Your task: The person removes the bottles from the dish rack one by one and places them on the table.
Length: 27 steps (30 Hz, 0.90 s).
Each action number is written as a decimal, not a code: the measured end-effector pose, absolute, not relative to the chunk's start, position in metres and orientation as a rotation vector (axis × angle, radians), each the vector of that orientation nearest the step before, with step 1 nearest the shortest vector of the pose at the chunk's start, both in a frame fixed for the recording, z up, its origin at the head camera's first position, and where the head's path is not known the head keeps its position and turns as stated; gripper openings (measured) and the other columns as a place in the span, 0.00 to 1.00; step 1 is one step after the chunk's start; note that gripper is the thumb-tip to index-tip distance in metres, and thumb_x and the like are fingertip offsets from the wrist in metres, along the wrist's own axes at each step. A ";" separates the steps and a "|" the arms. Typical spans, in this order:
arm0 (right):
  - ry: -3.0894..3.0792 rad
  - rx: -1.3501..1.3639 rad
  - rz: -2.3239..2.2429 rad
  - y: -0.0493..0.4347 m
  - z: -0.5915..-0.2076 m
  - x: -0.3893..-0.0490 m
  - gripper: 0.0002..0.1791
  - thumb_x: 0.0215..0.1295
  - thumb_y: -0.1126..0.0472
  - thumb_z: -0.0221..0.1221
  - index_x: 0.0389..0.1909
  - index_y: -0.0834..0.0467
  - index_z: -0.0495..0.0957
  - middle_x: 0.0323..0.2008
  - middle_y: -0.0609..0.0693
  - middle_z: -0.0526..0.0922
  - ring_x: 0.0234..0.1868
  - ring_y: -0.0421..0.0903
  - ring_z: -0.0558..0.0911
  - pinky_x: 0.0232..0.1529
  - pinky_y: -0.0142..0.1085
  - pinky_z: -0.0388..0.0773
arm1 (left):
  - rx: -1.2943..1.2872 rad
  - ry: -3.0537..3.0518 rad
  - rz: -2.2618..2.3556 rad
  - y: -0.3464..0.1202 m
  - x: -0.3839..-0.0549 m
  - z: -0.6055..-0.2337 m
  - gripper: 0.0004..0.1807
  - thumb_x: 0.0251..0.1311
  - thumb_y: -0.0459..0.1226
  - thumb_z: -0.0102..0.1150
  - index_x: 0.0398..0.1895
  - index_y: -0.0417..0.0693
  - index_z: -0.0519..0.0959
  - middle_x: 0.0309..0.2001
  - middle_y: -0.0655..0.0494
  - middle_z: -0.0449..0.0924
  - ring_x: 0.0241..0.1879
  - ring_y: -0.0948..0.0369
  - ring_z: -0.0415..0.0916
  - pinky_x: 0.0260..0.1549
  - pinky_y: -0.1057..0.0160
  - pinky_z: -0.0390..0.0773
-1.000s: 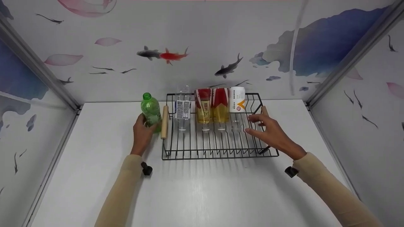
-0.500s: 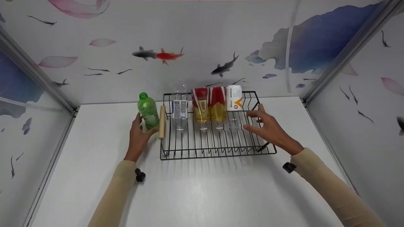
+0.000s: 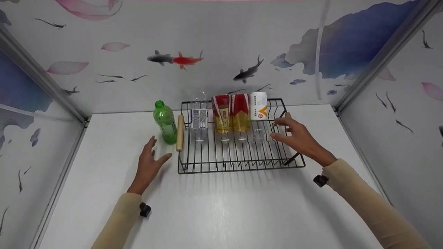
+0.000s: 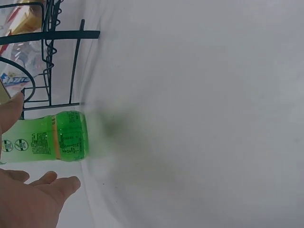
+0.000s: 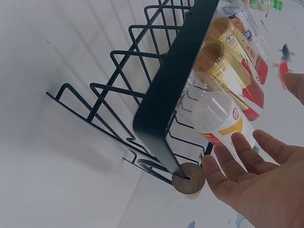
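A green plastic bottle without a cap stands upright on the white table, just outside the rack's left wooden handle. My left hand is in front of it, holding nothing, with thumb and fingers spread. In the left wrist view the bottle's labelled base shows between the thumb and the fingers. My right hand hovers empty by the right handle, fingers spread near a white-labelled bottle. The black wire rack lies between both hands.
Along the rack's back stand a clear bottle with a white label and two red-and-yellow bottles, beside the white-labelled one. Patterned wall panels close in the table at the back and on both sides.
My left hand has let go of the green bottle and drawn back toward the front left, its fingers spreading. The bottle stays beside the rack. My right hand has hardly moved.
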State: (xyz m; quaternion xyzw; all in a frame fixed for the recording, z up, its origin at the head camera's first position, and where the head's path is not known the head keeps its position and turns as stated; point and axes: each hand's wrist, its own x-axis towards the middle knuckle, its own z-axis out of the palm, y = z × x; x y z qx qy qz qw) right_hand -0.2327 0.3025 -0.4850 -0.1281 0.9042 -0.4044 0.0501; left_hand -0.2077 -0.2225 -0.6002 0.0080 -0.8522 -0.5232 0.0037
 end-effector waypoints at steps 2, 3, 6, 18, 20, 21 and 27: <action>2.746 -0.394 -1.241 0.303 -0.484 -0.232 0.38 0.80 0.48 0.68 0.80 0.64 0.69 0.79 0.64 0.71 0.80 0.66 0.68 0.78 0.64 0.68 | 0.007 -2.677 -1.642 -0.222 -0.204 -0.599 0.53 0.75 0.41 0.73 0.90 0.38 0.48 0.87 0.37 0.51 0.87 0.43 0.48 0.84 0.44 0.56; 2.746 -0.398 -1.246 0.303 -0.484 -0.232 0.38 0.80 0.48 0.67 0.80 0.64 0.69 0.79 0.65 0.70 0.80 0.66 0.68 0.78 0.64 0.67 | -0.003 -2.678 -1.644 -0.222 -0.203 -0.598 0.53 0.74 0.41 0.73 0.90 0.38 0.49 0.87 0.37 0.52 0.87 0.43 0.48 0.84 0.44 0.57; 2.746 -0.423 -1.264 0.304 -0.484 -0.232 0.37 0.80 0.49 0.67 0.80 0.64 0.69 0.78 0.65 0.71 0.80 0.65 0.68 0.78 0.63 0.67 | -0.025 -2.680 -1.652 -0.220 -0.197 -0.595 0.51 0.75 0.41 0.73 0.89 0.37 0.52 0.87 0.37 0.53 0.87 0.42 0.49 0.83 0.43 0.58; 2.729 -0.392 -1.260 0.309 -0.485 -0.237 0.40 0.80 0.45 0.67 0.81 0.63 0.68 0.78 0.65 0.71 0.78 0.66 0.70 0.79 0.62 0.67 | -0.088 -2.686 -1.658 -0.212 -0.176 -0.582 0.47 0.76 0.47 0.71 0.87 0.39 0.58 0.85 0.40 0.59 0.85 0.42 0.55 0.80 0.40 0.64; 2.723 -0.384 -1.261 0.310 -0.485 -0.238 0.41 0.80 0.45 0.67 0.81 0.64 0.67 0.79 0.65 0.69 0.79 0.67 0.69 0.79 0.63 0.67 | -0.113 -2.690 -1.672 -0.211 -0.173 -0.578 0.47 0.75 0.47 0.71 0.87 0.39 0.59 0.84 0.40 0.60 0.85 0.42 0.55 0.80 0.40 0.64; 2.721 -0.386 -1.259 0.310 -0.485 -0.239 0.41 0.80 0.45 0.67 0.81 0.64 0.67 0.79 0.65 0.69 0.79 0.67 0.69 0.78 0.63 0.67 | -0.129 -2.689 -1.683 -0.210 -0.171 -0.576 0.47 0.76 0.47 0.71 0.87 0.39 0.58 0.84 0.40 0.59 0.85 0.42 0.54 0.80 0.39 0.64; 2.713 -0.403 -1.239 0.309 -0.483 -0.242 0.40 0.82 0.45 0.65 0.81 0.65 0.66 0.80 0.67 0.68 0.79 0.68 0.69 0.78 0.65 0.67 | -0.207 -2.693 -1.772 -0.205 -0.162 -0.569 0.50 0.74 0.49 0.72 0.89 0.43 0.56 0.85 0.42 0.58 0.85 0.42 0.55 0.79 0.39 0.66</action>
